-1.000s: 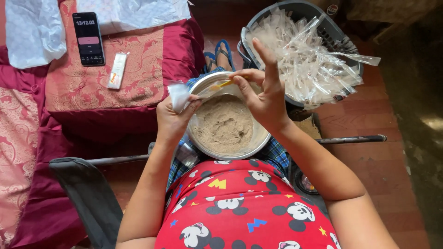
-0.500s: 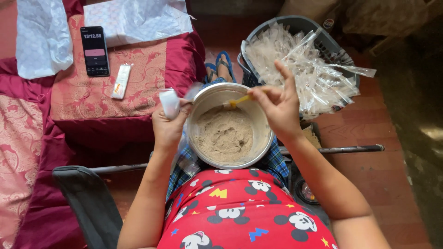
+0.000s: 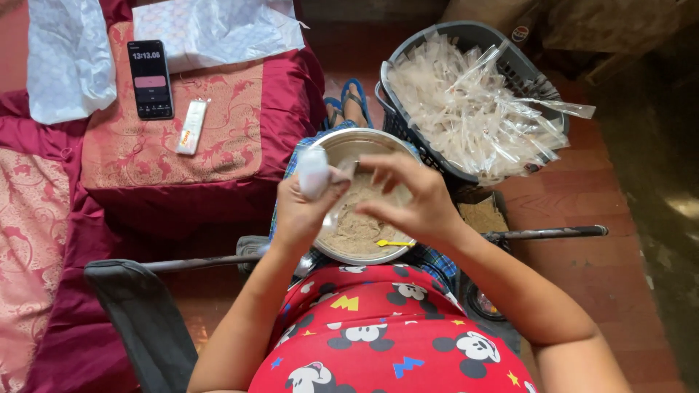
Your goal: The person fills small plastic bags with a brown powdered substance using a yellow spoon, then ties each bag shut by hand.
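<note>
The small white packet (image 3: 314, 172) stands roughly upright in the left hand (image 3: 302, 211), its long axis running near to far, its top poking out above the curled fingers (image 3: 291, 191) that wrap its lower part. It sits over the left rim of the metal bowl (image 3: 349, 145), which rests on the person's lap and holds brownish powder (image 3: 357, 225). The right hand (image 3: 415, 200) hovers just right of the packet over the powder, its fingers (image 3: 378, 164) bent toward the packet's top and nearly touching it; whether they pinch its edge I cannot tell. So the packet lies to the left of the right hand, already held by the left one. A single yellow spoon (image 3: 393, 243) lies in the powder at the near edge of the bowl, handle pointing left, below the right hand. Farther right, one grey basket (image 3: 466, 36) is heaped with many clear plastic bags (image 3: 473, 109), too many to count. To the left, a red bed (image 3: 240, 124) carries one phone (image 3: 150, 78), one small white stick-shaped pack (image 3: 192, 126), and two pale sheets (image 3: 69, 58).
</note>
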